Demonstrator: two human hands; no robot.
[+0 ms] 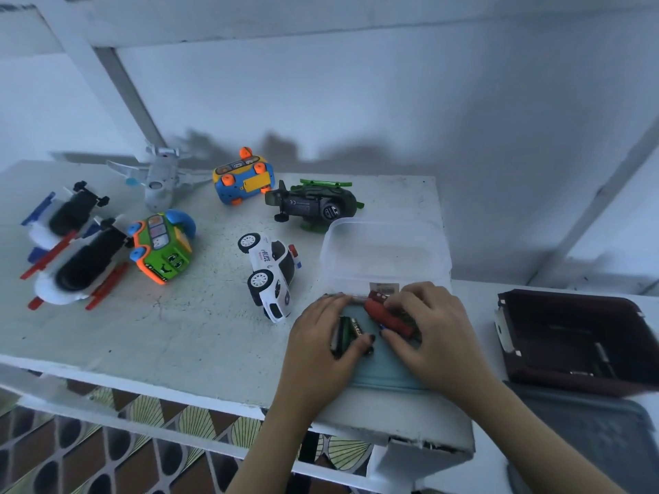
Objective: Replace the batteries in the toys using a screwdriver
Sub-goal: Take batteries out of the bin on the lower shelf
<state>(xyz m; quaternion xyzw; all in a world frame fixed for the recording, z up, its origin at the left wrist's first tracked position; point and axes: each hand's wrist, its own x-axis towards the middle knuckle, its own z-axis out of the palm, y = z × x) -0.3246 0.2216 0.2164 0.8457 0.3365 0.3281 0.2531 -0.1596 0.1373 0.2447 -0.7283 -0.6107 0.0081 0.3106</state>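
Gripping a small clutch of batteries, the left hand sits at the near right end of the white table, with fingers and thumb curled round them. One cell shows a gold and black wrap, another is green. Right beside it, the right hand has its fingers bent over a red toy and its thumb tucked against the near side. What sort of toy it is I cannot tell, as the hand covers much of it. Both hands work over a teal lid, which lies just in front of a clear plastic container.

Across the table, a white police car lies on its side close to the left hand. Behind it a dark green helicopter is tipped over, and a blue and yellow car has its orange wheels in the air. Further left are a green bus with a face, a grey aeroplane and two white and black winged toys, the nearer one trimmed in red and the other in blue. Off to the right sits a dark red box.
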